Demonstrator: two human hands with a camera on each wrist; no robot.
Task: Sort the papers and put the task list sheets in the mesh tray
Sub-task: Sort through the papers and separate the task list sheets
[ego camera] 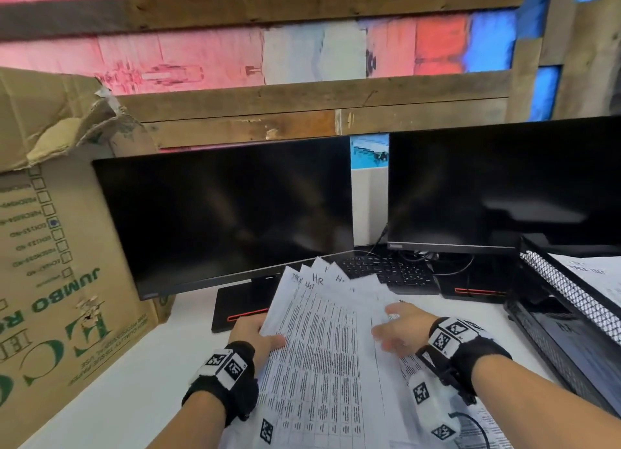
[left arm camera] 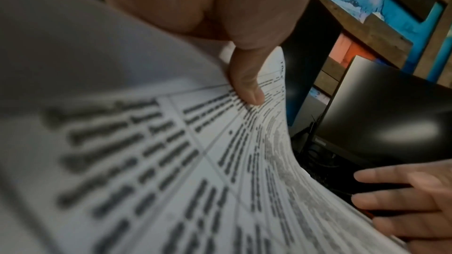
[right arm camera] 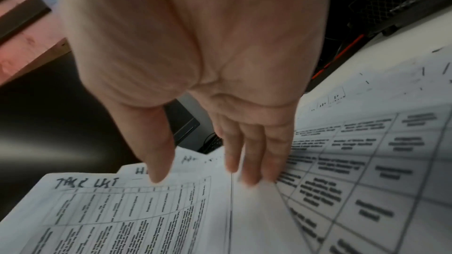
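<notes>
Left hand (ego camera: 255, 336) pinches the fanned papers (ego camera: 322, 341) above the desk (ego camera: 141, 381); right hand (ego camera: 403, 331), fingers spread, should peel only the "TASK LIST" sheet (right arm camera: 102, 200) toward the mesh tray (ego camera: 564, 297).

Your left hand (ego camera: 252, 335) gripped the fanned papers (ego camera: 322, 341) at their left edge, thumb (left arm camera: 246, 82) pressed on top, the other fingers hidden underneath. Your right hand (ego camera: 401, 331) was palm-down over the right side of the sheets, fingers (right arm camera: 254, 154) straight and slightly spread, tips blurred at the paper. Both forearms reached forward, black bands with markers on the wrists.
</notes>
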